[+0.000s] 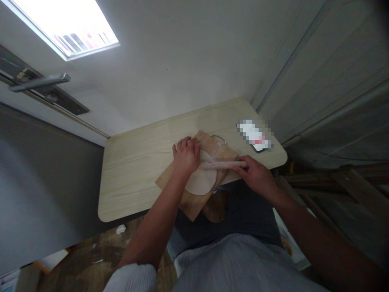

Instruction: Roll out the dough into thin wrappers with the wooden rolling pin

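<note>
A round, flat sheet of dough (201,181) lies on a wooden board (192,207) set at an angle on the table. My right hand (255,172) is closed around the near end of a slim wooden rolling pin (223,164), whose other end rests over the dough's upper right part. At the dough's upper left edge, my left hand (187,156) has bent fingers and appears to grip that edge; the fingertips are partly hidden. A metal ring handle (220,138) shows at the board's far right side.
The light wooden table (130,174) has rounded corners and stands against a white door or wall. A phone (254,136), partly pixelated, lies at its right end. A door handle (42,82) juts out at the left. White scraps (120,229) are on the floor.
</note>
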Action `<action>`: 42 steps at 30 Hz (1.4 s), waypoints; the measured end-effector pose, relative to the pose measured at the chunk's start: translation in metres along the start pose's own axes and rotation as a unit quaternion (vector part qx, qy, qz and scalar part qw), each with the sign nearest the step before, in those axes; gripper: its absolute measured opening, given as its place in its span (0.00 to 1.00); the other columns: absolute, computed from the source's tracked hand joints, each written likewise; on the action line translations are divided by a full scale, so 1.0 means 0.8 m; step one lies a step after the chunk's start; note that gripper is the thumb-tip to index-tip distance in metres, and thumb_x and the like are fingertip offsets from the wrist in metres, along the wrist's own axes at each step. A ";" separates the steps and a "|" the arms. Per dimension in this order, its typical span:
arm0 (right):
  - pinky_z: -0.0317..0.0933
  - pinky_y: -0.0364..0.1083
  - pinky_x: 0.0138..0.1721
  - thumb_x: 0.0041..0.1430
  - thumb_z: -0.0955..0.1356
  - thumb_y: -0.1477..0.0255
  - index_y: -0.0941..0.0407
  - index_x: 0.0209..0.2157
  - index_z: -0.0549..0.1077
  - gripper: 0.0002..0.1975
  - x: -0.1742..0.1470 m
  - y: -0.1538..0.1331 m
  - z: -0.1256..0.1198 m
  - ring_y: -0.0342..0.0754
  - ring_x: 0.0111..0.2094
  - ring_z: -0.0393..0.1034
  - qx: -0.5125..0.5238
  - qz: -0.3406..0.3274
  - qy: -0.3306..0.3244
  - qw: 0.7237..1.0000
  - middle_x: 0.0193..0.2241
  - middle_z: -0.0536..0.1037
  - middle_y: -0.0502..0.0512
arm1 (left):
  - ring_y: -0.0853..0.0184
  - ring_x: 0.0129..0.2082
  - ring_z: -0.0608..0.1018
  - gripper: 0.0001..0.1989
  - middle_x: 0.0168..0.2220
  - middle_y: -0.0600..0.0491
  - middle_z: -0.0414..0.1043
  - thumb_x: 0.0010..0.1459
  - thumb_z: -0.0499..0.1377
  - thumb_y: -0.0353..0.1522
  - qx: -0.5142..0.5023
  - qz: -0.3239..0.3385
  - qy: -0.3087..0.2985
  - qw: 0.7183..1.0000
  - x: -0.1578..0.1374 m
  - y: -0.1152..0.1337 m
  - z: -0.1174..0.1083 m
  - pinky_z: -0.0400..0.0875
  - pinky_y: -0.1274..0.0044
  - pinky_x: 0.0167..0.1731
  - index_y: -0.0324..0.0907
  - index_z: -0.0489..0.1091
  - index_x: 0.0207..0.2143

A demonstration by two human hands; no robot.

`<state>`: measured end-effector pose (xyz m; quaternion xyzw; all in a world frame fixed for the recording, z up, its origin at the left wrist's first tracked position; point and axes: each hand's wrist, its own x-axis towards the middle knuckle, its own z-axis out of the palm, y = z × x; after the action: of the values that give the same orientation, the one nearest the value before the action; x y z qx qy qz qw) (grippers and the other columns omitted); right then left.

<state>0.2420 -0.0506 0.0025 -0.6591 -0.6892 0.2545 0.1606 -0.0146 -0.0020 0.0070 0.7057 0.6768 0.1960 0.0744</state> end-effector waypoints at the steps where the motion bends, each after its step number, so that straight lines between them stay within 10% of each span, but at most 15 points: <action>1: 0.59 0.47 0.33 0.63 0.65 0.49 0.51 0.45 0.73 0.22 0.003 0.000 0.001 0.55 0.38 0.75 -0.002 -0.003 0.004 1.000 0.40 0.81 0.57 | 0.51 0.62 0.66 0.20 0.62 0.46 0.67 0.71 0.44 0.42 0.003 -0.002 0.000 1.000 0.004 0.000 0.001 0.53 0.51 0.63 0.49 0.68 0.57; 14: 0.59 0.48 0.32 0.62 0.63 0.46 0.53 0.50 0.71 0.27 0.035 -0.007 0.001 0.58 0.35 0.75 -0.003 0.038 0.026 0.999 0.30 0.80 0.57 | 0.55 0.53 0.72 0.20 0.49 0.45 0.75 0.72 0.44 0.40 0.026 0.020 0.044 0.999 0.023 0.003 -0.007 0.61 0.63 0.58 0.44 0.73 0.47; 23: 0.65 0.51 0.38 0.61 0.65 0.46 0.54 0.52 0.69 0.29 0.027 0.001 0.012 0.55 0.37 0.75 0.043 -0.036 0.071 0.996 0.42 0.80 0.61 | 0.53 0.61 0.67 0.21 0.60 0.47 0.69 0.71 0.45 0.44 0.077 0.001 0.014 0.997 -0.019 0.020 -0.005 0.53 0.54 0.65 0.48 0.67 0.58; 42: 0.65 0.52 0.42 0.67 0.59 0.48 0.58 0.51 0.72 0.29 0.073 0.000 0.026 0.57 0.43 0.72 -0.072 -0.058 0.141 0.986 0.42 0.77 0.64 | 0.53 0.61 0.66 0.21 0.62 0.48 0.66 0.71 0.42 0.43 0.098 0.002 -0.013 0.995 0.035 0.014 0.002 0.58 0.55 0.60 0.50 0.68 0.56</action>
<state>0.2261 0.0045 -0.0212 -0.6569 -0.7135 0.0991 0.2228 -0.0034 0.0249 0.0143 0.7135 0.6902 0.1197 0.0130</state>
